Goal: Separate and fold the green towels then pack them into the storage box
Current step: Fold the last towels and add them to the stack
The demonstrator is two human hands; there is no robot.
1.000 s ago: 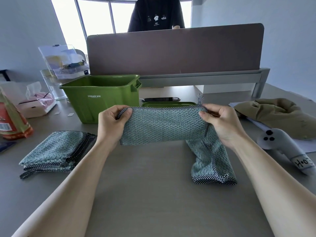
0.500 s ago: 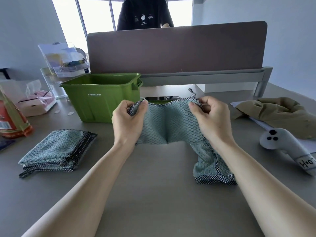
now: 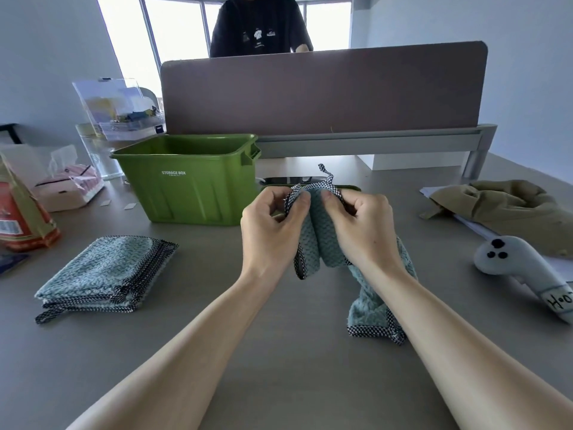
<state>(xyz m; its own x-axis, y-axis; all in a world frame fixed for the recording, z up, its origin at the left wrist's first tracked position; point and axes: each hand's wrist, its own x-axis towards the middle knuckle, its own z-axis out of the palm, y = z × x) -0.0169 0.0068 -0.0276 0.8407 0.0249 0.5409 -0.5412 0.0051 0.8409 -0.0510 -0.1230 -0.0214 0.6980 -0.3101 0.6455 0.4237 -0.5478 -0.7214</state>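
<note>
A green towel (image 3: 321, 243) with a checkered black-and-white border hangs folded in half above the middle of the table. My left hand (image 3: 268, 231) pinches its top left corner and my right hand (image 3: 362, 231) pinches the top right corner, the two hands almost touching. Under my right forearm another green towel (image 3: 370, 311) lies crumpled on the table. A stack of folded green towels (image 3: 102, 274) sits at the left. The green storage box (image 3: 192, 178) stands open behind, with its green lid (image 3: 350, 188) lying flat just beyond my hands.
A person in a black shirt (image 3: 260, 26) stands behind the brown desk divider (image 3: 322, 91). An olive cloth (image 3: 502, 209) and a white plush toy (image 3: 524, 271) lie at the right. A tissue box (image 3: 68, 187), a red packet (image 3: 21, 218) and clear containers (image 3: 114, 110) stand at the left.
My hands have come together, bringing the two top corners of the held towel close and folding it in half. The view has shifted slightly.
</note>
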